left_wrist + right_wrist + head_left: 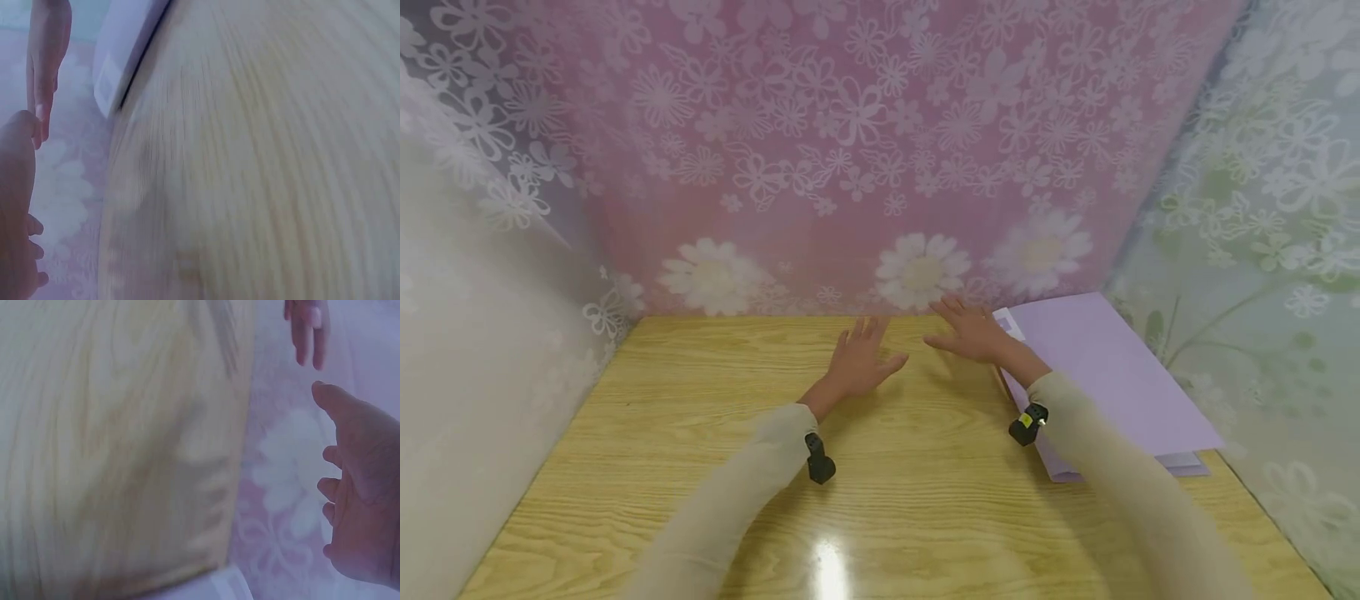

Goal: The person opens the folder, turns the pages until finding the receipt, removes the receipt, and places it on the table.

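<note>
My left hand (859,360) hovers over the far middle of the wooden table, palm down, fingers spread, holding nothing. To its right, my right hand (972,332) is also raised with straight fingers and nothing in it. A gap separates the two hands. Nearest to the right hand lies a purple paper folder (1105,375) with a white label (1008,323) at its far left corner; the right forearm passes above its left edge. Pale sheets (1180,460) show inside the folder's near edge. In the right wrist view, the right hand (369,487) hangs above the tabletop.
The wood-grain table (895,500) meets a pink flowered curtain (850,167) at its far edge. Pale sheer curtains hang along the left (490,333) and right sides. The folder takes up the table's right side.
</note>
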{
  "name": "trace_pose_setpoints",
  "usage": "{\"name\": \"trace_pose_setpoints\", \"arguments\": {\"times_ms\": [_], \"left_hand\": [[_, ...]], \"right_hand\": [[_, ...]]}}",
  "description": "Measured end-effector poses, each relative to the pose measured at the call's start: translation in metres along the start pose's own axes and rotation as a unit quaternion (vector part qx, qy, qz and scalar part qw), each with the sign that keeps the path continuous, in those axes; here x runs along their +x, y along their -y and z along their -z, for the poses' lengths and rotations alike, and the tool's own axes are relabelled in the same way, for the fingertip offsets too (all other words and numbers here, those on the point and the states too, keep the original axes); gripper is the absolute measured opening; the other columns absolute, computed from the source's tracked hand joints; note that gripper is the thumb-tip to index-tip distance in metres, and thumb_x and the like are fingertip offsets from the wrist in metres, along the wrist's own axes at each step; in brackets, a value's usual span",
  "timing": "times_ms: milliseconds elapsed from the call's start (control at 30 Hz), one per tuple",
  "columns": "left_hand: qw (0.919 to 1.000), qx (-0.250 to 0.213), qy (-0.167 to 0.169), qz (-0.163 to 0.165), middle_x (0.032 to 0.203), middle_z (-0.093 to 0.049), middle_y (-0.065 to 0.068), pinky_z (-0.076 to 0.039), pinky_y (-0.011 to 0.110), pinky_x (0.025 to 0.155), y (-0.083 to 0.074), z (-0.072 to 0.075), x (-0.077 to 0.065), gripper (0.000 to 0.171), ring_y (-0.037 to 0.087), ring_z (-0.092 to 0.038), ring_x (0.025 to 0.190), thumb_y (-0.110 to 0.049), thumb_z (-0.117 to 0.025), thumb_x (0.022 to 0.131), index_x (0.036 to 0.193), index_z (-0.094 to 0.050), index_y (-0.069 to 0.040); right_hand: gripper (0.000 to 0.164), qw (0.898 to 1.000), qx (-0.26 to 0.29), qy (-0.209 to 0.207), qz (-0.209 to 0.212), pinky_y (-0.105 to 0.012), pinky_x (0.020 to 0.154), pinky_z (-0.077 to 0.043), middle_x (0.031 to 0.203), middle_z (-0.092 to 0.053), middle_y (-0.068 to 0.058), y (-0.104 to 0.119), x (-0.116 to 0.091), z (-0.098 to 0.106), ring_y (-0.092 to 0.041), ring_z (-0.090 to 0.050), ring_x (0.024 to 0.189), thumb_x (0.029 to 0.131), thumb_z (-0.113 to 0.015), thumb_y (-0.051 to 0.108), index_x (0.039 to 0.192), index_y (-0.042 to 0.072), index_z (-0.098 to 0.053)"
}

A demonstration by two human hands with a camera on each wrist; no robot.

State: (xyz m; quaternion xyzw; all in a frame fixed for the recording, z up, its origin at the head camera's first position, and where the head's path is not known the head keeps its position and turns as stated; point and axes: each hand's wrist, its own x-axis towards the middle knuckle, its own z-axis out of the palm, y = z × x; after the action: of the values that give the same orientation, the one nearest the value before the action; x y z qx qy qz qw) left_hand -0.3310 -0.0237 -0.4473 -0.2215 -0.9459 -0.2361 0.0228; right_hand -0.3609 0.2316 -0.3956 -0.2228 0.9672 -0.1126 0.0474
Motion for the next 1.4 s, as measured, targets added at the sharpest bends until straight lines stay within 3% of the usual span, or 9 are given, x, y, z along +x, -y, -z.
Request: {"name": "trace_pose_setpoints", "arguments": {"times_ms": [167, 333, 600, 767, 900, 1033, 1300, 1400], "left_hand": [[0.9982, -0.056, -0.01, -0.021, 0.168, -0.028, 0.013, -0.021, 0.062, 0.124, -0.035, -0.014, 0.005, 0.083, 0.041, -0.022, 0.156, -0.059, -0.049, 0.102, 0.163, -0.021, -0.01], [0.9927, -0.118, 0.002, -0.025, 0.168, -0.026, 0.014, -0.025, 0.058, 0.124, -0.066, -0.031, 0.009, 0.084, 0.038, -0.024, 0.156, -0.057, -0.05, 0.102, 0.164, -0.017, -0.011], [0.9725, -0.232, 0.01, -0.011, 0.172, -0.018, 0.008, -0.028, 0.047, 0.126, -0.105, -0.066, 0.015, 0.091, 0.027, -0.023, 0.158, -0.055, -0.055, 0.1, 0.165, -0.009, -0.013], [0.9574, -0.288, 0.012, -0.018, 0.173, -0.007, 0.004, -0.023, 0.044, 0.128, -0.125, -0.084, 0.016, 0.094, 0.021, -0.014, 0.16, -0.048, -0.058, 0.101, 0.165, 0.0, -0.014], [0.9482, -0.316, 0.009, -0.024, 0.174, -0.002, 0.004, -0.023, 0.045, 0.128, -0.139, -0.094, 0.017, 0.096, 0.02, -0.011, 0.16, -0.046, -0.059, 0.101, 0.165, 0.005, -0.015], [0.9426, -0.333, 0.011, -0.017, 0.173, -0.006, 0.011, -0.024, 0.044, 0.127, -0.15, -0.103, 0.017, 0.097, 0.022, -0.014, 0.159, -0.043, -0.062, 0.1, 0.165, 0.002, -0.01], [0.9424, -0.333, 0.012, -0.026, 0.171, -0.014, 0.016, -0.026, 0.041, 0.127, -0.16, -0.118, 0.018, 0.095, 0.023, -0.018, 0.158, -0.037, -0.063, 0.101, 0.164, -0.001, -0.004], [0.9456, -0.324, 0.024, -0.009, 0.171, -0.016, 0.015, -0.026, 0.041, 0.127, -0.163, -0.12, 0.016, 0.094, 0.024, -0.019, 0.158, -0.041, -0.063, 0.1, 0.164, -0.004, -0.003]], "right_hand": [[0.087, 1.0, -0.01, -0.005, -0.024, -0.078, 0.117, -0.002, 0.17, -0.013, -0.023, -0.031, -0.019, 0.024, -0.048, -0.007, 0.156, 0.1, -0.051, 0.061, 0.165, 0.015, -0.015], [0.087, 0.998, -0.012, -0.01, -0.053, -0.079, 0.116, -0.005, 0.168, -0.013, -0.028, -0.063, -0.042, 0.042, -0.052, -0.006, 0.155, 0.101, -0.054, 0.055, 0.165, 0.012, -0.014], [0.091, 0.995, -0.03, -0.001, -0.096, -0.082, 0.109, -0.023, 0.162, -0.02, -0.037, -0.117, -0.078, 0.049, -0.059, -0.016, 0.149, 0.099, -0.06, 0.052, 0.16, -0.003, -0.021], [0.09, 0.993, -0.018, 0.001, -0.114, -0.079, 0.112, -0.023, 0.156, -0.02, -0.045, -0.146, -0.102, 0.045, -0.065, -0.017, 0.144, 0.098, -0.063, 0.046, 0.156, -0.011, -0.024], [0.092, 0.99, 0.017, 0.015, -0.138, -0.074, 0.117, -0.016, 0.155, -0.014, -0.048, -0.165, -0.119, 0.041, -0.066, -0.012, 0.144, 0.099, -0.061, 0.045, 0.154, -0.016, -0.019], [0.095, 0.986, 0.052, 0.028, -0.154, -0.073, 0.117, -0.015, 0.154, -0.011, -0.049, -0.18, -0.134, 0.037, -0.065, -0.01, 0.144, 0.101, -0.059, 0.045, 0.152, -0.022, -0.014], [0.108, 0.969, 0.09, 0.081, -0.216, -0.075, 0.115, -0.018, 0.152, -0.004, -0.053, -0.203, -0.158, 0.027, -0.069, -0.01, 0.141, 0.101, -0.048, 0.06, 0.15, -0.025, -0.005], [0.109, 0.965, 0.081, 0.101, -0.228, -0.073, 0.115, -0.022, 0.15, -0.009, -0.054, -0.21, -0.162, 0.023, -0.069, -0.016, 0.14, 0.101, -0.042, 0.064, 0.147, -0.029, -0.009]]}}
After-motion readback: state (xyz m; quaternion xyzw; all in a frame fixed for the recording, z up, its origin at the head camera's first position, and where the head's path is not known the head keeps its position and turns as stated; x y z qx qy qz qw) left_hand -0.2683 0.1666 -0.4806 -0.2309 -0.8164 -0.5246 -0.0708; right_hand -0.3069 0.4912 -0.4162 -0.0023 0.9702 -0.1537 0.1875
